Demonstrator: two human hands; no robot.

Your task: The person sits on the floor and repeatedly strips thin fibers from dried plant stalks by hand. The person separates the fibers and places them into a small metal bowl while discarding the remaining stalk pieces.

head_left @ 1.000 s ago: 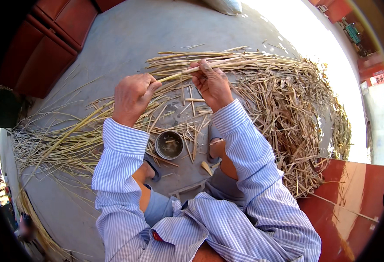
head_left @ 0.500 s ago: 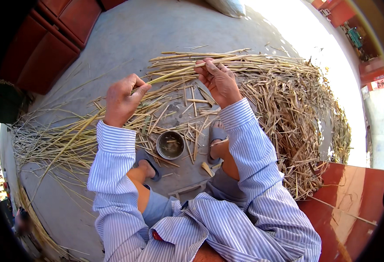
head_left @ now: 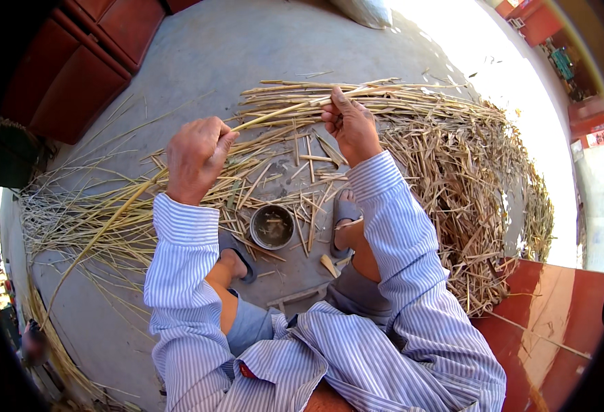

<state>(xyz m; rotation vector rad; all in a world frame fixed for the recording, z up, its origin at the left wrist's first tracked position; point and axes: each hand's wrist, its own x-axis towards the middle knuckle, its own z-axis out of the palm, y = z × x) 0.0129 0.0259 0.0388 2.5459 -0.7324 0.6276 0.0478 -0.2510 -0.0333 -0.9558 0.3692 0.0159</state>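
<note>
One long yellowish stalk (head_left: 272,118) stretches between my hands, above the floor. My left hand (head_left: 195,154) is closed in a fist round it, and the stalk's thin end trails away to the lower left. Fingertips of my right hand (head_left: 352,127) pinch the stalk farther along, over a bundle of pale cut stalks (head_left: 281,90). A round metal bowl (head_left: 272,226) of murky liquid stands between my feet, with short stalk pieces floating in it. Thin stalks (head_left: 103,223) lie spread across the floor on the left.
A large heap of dry leaves and husks (head_left: 446,178) covers the right side. Short stalk pieces (head_left: 309,226) litter the ground round the bowl. Dark red furniture (head_left: 75,75) stands at the far left, a pale sack (head_left: 367,10) at the back, and a red panel (head_left: 542,309) lies lower right.
My right hand has shifted slightly right and nearer, still pinching the stalk. My left fist has turned a little and keeps its hold. The view has moved slightly.
</note>
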